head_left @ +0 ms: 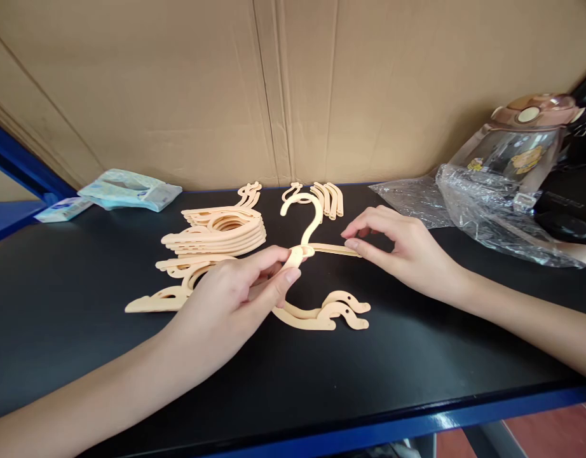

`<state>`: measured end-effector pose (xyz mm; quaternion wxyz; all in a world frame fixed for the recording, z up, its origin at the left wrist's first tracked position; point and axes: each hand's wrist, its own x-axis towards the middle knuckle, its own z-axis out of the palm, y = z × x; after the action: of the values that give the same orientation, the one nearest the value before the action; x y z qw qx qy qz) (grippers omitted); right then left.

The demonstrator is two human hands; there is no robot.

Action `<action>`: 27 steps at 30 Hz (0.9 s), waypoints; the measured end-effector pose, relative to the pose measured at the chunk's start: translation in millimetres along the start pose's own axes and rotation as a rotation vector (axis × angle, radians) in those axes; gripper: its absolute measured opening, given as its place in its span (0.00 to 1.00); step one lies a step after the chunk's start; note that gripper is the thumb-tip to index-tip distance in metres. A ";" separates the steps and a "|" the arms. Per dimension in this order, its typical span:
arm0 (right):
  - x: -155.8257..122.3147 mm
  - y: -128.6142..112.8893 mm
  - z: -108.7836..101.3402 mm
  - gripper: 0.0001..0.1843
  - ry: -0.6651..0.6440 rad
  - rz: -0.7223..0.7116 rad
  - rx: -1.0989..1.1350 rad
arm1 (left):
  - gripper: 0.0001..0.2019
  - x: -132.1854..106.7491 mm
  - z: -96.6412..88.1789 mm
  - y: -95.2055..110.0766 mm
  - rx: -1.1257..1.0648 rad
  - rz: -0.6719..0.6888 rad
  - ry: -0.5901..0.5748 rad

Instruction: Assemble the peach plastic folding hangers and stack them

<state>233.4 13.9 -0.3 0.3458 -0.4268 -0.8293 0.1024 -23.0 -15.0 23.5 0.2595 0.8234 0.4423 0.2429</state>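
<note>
Raised above the table, a cream folding hanger (312, 219) points its hook upward. The fingers and thumb of my left hand (245, 286) pinch it just below the hook, and they partly hide it. One slim arm of the hanger reaches right, toward my right hand (398, 245). That hand has its thumb and curved fingers apart, with the thumb at the tip of the arm; whether they touch I cannot tell. Left of and behind my left hand lies a stack of peach hanger parts (217, 235). Two curved hanger pieces (343, 312) lie in front, to the right of my left hand.
Hooks (250, 191) and short curved pieces (328, 200) lie at the back of the black table (417, 356). A blue-white packet (128, 189) stands back left. Clear plastic wrap (488, 216) and a drinking bottle (522, 146) occupy the right. Cardboard (178, 83) forms the back wall.
</note>
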 end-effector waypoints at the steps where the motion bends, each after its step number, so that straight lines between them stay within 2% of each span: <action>1: 0.3 3.6 1.4 0.09 -0.027 -0.030 -0.059 | 0.15 0.1 -0.9 1.0 -0.080 -0.035 -0.016; 6: 0.3 10.6 7.8 0.15 -0.166 -0.090 -0.175 | 0.10 0.2 -0.3 2.4 -0.439 -0.151 -0.126; 10: 1.1 12.0 8.1 0.11 -0.187 -0.079 -0.219 | 0.08 1.2 2.6 -2.0 -0.625 -0.207 -0.177; 14: 1.8 14.6 6.9 0.13 -0.205 -0.083 -0.262 | 0.07 3.8 1.0 -7.0 -0.710 -0.195 -0.212; 17: 1.3 14.5 7.1 0.17 -0.207 -0.107 -0.270 | 0.11 5.0 -1.5 -7.4 -0.711 -0.226 -0.252; 23: -1.2 7.3 3.7 0.14 -0.124 -0.020 -0.109 | 0.07 4.9 0.7 -6.3 -0.829 -0.331 -0.191; 27: -2.2 0.9 0.3 0.12 -0.110 0.060 -0.022 | 0.12 5.6 1.8 -5.4 -0.898 -0.335 -0.150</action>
<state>234.6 12.8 -2.0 0.2918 -0.4491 -0.8349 0.1271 -22.4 -8.0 19.6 0.6560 0.5627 0.4003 0.3047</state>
